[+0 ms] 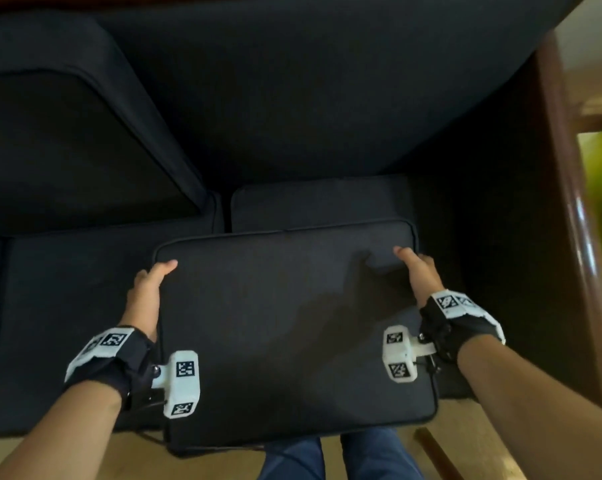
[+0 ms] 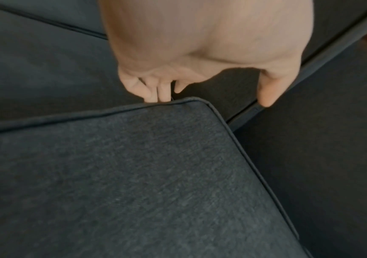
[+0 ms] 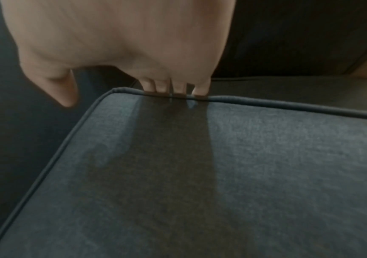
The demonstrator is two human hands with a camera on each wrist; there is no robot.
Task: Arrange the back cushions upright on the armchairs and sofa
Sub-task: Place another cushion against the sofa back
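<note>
A dark grey back cushion with piped edges lies nearly flat in front of me, its near edge over my legs and its far edge over the sofa seat. My left hand grips its left edge near the far corner, and my right hand grips its right edge near the other far corner. In the head view both thumbs lie on the top face. The left wrist view has my left hand's fingers curled behind the cushion edge. In the right wrist view my right hand's fingers hook over the cushion piping.
The dark sofa backrest rises behind. Another back cushion leans against it at the left. Seat cushions lie below. A glossy wooden armrest bounds the right side. Beige floor and my blue trouser legs are at the bottom.
</note>
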